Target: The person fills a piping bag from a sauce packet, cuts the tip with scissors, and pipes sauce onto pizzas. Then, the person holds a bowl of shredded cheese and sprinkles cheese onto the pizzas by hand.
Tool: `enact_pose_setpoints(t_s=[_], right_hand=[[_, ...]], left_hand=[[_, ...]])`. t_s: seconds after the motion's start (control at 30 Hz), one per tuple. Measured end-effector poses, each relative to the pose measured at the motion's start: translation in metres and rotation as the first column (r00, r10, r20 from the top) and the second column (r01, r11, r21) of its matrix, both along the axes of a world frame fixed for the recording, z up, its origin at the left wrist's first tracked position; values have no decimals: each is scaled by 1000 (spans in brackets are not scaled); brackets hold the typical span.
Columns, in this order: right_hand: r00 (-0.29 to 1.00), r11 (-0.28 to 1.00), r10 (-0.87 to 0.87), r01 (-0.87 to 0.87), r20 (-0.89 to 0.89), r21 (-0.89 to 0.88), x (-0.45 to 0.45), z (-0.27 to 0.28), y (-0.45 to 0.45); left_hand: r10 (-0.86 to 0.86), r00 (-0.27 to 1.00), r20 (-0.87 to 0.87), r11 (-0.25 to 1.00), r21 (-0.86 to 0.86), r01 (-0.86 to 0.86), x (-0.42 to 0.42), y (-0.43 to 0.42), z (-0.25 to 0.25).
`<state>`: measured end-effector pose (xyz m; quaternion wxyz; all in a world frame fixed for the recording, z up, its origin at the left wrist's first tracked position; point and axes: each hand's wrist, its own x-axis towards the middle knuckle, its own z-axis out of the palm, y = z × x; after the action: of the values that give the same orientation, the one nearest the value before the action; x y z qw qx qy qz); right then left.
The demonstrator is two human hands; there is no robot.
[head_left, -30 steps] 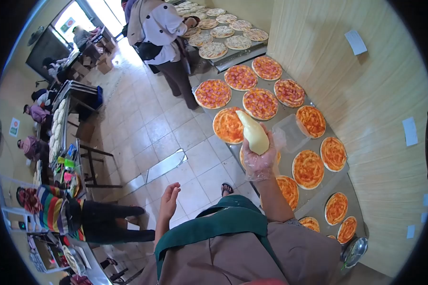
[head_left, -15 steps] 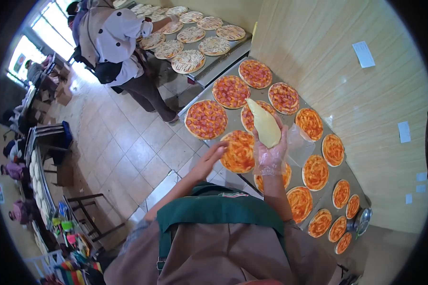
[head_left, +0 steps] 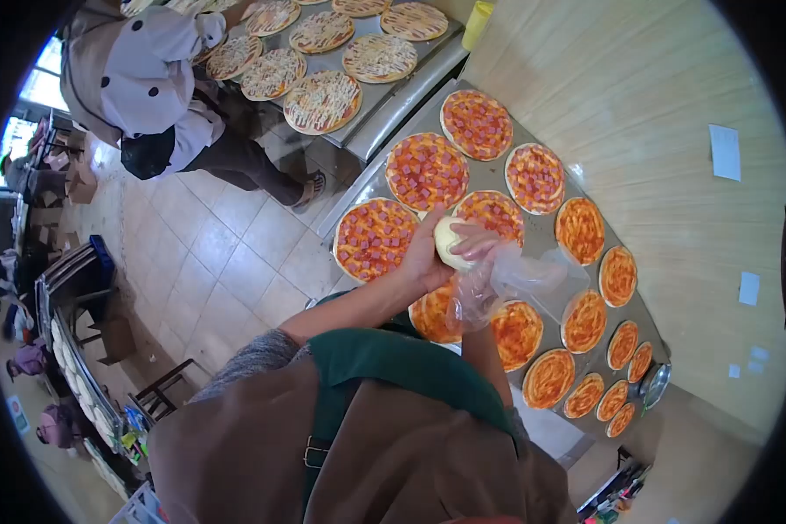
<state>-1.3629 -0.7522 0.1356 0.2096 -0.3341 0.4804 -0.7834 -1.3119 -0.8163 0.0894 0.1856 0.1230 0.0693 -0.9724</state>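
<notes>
A piping bag (head_left: 450, 242) filled with pale cream-yellow sauce is held between my two hands, above the pizzas. My left hand (head_left: 426, 255), bare, is wrapped round its near left side. My right hand (head_left: 479, 253), in a clear plastic glove, grips it from the right with the fingers folded over it. Loose clear plastic (head_left: 537, 275) trails to the right of that hand. Under and beyond my hands lies a pizza topped with diced meat (head_left: 491, 216), partly covered. Another diced-meat pizza (head_left: 375, 236) is just left of my left hand. The bag's tip is hidden.
Several sauce-covered pizzas (head_left: 550, 378) and meat-topped ones fill the metal table (head_left: 546, 153) along the wall. A second table (head_left: 402, 100) carries pizzas striped with white sauce. A co-worker (head_left: 153, 79) stands beside it on the tiled floor. A metal bowl (head_left: 657, 384) sits at the right end.
My left hand has come up from the side and closed round the piping bag. The bag has turned and is now mostly covered by both hands. My view has shifted.
</notes>
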Motion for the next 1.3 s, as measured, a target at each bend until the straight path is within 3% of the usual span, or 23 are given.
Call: enact_pose_setpoints(t_s=[0.1, 0.17, 0.2, 0.27, 0.37, 0.4, 0.5, 0.6, 0.73, 0.87, 1.0, 1.07, 1.1, 1.13, 1.17, 1.2, 1.23, 1.27, 1.3], right_hand=[[997, 998, -57, 59, 56, -25, -2, -1, -37], [991, 994, -104, 101, 90, 32, -3, -11, -52], [990, 994, -105, 108, 97, -21, -4, -15, -62], [989, 986, -105, 117, 108, -116, -8, -18, -80], [989, 984, -129, 118, -78, -136, -20, -33, -107], [989, 990, -112, 102, -97, -99, -21, -35, -113], [987, 998, -65, 66, -148, -1, -23, -40, -133], [984, 992, -98, 109, -148, 67, -21, -55, -155], [978, 969, -156, 178, -138, 171, -17, -76, -181], [967, 934, -208, 240, -144, 264, -14, -88, -198], [954, 870, -260, 300, -152, 391, -17, -95, -201], [943, 799, -301, 329, -140, 502, -17, -98, -194], [933, 713, -340, 337, -116, 615, -13, -101, -187], [917, 606, -391, 321, -79, 728, -8, -102, -180], [900, 461, -434, 264, -45, 847, -4, -101, -175], [927, 318, -353, 245, -125, 916, 0, -98, -172], [957, 164, -147, 272, -249, 948, 2, -92, -170], [809, 44, 353, 488, -470, 872, 3, -82, -169], [897, 257, 148, 373, -417, 892, 2, -88, -166]], left_hand=[[-30, 986, 167, 999, 37, 24, -8, -29, 21], [36, 974, 222, 998, -55, -24, -15, -46, 16], [71, 967, 243, 994, -102, -47, -19, -55, 12], [83, 950, 301, 996, 1, -88, -26, -71, 5], [-25, 947, 320, 995, 102, -8, -26, -103, -14], [-88, 945, 314, 990, 132, 48, -25, -112, -20], [11, 947, 321, 964, 248, -96, -29, -135, -31], [-53, 895, 442, 957, 280, -81, -36, -158, -36], [-265, 900, 345, 942, 291, 166, -23, -182, -68], [-367, 875, 315, 890, 392, 232, -23, -199, -74], [-322, 868, 377, 911, 373, 176, -32, -204, -86], [-276, 849, 451, 939, 314, 138, -35, -202, -96], [-141, 869, 474, 958, -157, 240, -29, -194, -111], [-14, 904, 427, 751, -592, 291, -19, -184, -133], [34, 921, 387, 507, -801, 318, -14, -182, -136], [108, 940, 324, 228, -928, 294, -9, -184, -136], [146, 936, 321, 83, -947, 311, -2, -182, -128], [134, 941, 312, 107, -948, 299, -1, -180, -131], [121, 945, 303, 131, -949, 288, 0, -179, -133]])
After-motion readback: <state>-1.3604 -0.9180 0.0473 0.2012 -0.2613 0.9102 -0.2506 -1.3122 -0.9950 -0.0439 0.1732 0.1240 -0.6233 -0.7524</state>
